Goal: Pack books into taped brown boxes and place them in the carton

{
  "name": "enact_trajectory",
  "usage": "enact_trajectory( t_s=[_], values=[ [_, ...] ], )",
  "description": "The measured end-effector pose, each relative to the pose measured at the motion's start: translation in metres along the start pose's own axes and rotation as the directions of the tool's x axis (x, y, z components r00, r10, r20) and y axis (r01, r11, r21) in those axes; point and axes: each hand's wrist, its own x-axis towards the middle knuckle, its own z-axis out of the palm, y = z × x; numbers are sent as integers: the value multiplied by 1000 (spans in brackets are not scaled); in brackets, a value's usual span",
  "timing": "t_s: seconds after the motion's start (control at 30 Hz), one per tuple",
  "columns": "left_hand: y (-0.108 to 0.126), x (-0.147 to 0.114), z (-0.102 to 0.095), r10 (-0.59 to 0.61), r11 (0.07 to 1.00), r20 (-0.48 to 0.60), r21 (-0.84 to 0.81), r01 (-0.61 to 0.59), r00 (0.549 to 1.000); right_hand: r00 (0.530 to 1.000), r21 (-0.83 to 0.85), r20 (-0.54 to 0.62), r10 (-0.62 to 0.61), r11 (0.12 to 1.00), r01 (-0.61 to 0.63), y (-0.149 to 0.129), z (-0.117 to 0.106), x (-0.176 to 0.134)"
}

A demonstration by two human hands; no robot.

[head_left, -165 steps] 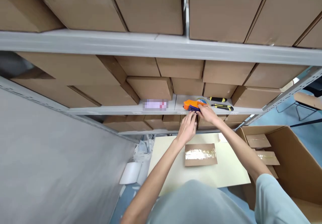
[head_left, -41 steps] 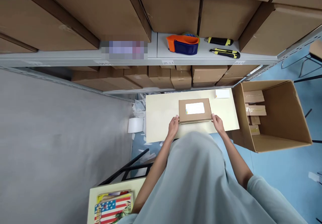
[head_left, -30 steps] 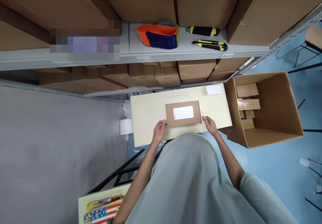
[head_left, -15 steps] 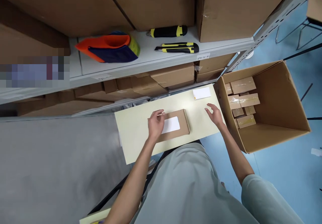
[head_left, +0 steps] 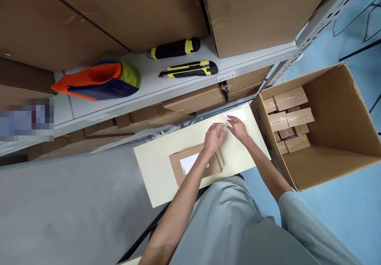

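At the left of the pale surface (head_left: 150,171) lies the brown carton (head_left: 175,169), flat, its long axis running left to right with the right end angled a little away from the person. It is a shallow box of plain cardboard, with a white label (head_left: 188,162) on its top that bears a small yellow mark at one corner; part of that label is hidden under the left forearm.

Next to the right comes the left hand (head_left: 212,140), above the carton's far right corner, so the carton lies below it and to its left. This hand is the nearer of the two to the carton. Its grip is half curled towards the right; whether it pinches anything is too small to tell.

Just beside it is the right hand (head_left: 238,130), well clear of the carton, fingers bent and a little parted over the near left end of the white rectangle (head_left: 240,115). It touches or nearly touches it; a pinch cannot be made out. The rectangle lies at the far right corner of the surface, long axis roughly parallel to the carton's, white and blank-looking, with a yellow fleck at its near left corner.
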Motion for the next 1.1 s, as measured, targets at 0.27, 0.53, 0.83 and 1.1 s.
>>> enact_trajectory(
  t_s=[0.27, 0.53, 0.83, 1.1],
  values=[
    [-4, 9, 11, -13, 1000, 34, 17, 12, 999, 1000, -13, 2, 18, 1000, -18, 1, 7, -1],
    [-5, 15, 16, -17, 999, 67, 39, 14, 998, 999, 30, -21, 41, 999, -40, -5, 1, -3],
    [-4, 25, 26, 63, 990, 116, 120, -77, 991, 896, 445, -368, 249, 893, -65, -12, -14, -3],
    [8, 65, 59, 136, 933, 363, 267, -243, 922, 682, 572, -493, 540, 792, -214, 11, -58, -9]
  ],
)
